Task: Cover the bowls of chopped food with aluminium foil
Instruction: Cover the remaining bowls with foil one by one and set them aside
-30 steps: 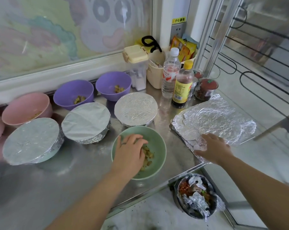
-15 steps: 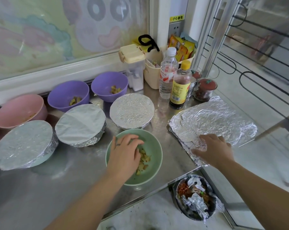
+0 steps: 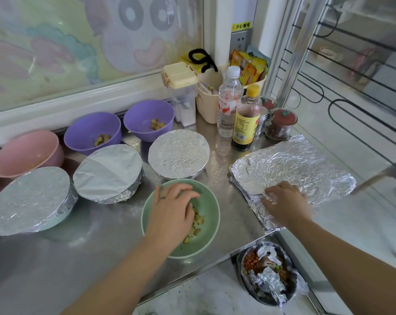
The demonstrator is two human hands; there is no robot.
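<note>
Foil: the foil sheets (image 3: 306,169) lie by the right edge of the tabletop (image 3: 78,258), just right of the uncovered green bowl (image 3: 211,208), long side running left to right.
Right hand: the right hand (image 3: 285,205) is the nearer one and lies on their near left part. It is blurred, so I cannot tell if it pinches a sheet.
Left hand: the left hand (image 3: 172,214) rests over the bowl, fingers loosely bent.
Change: almost none; both hands stay in place.

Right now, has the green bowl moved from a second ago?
No. The green bowl still sits just in front of the middle covered bowl, as before.
</note>
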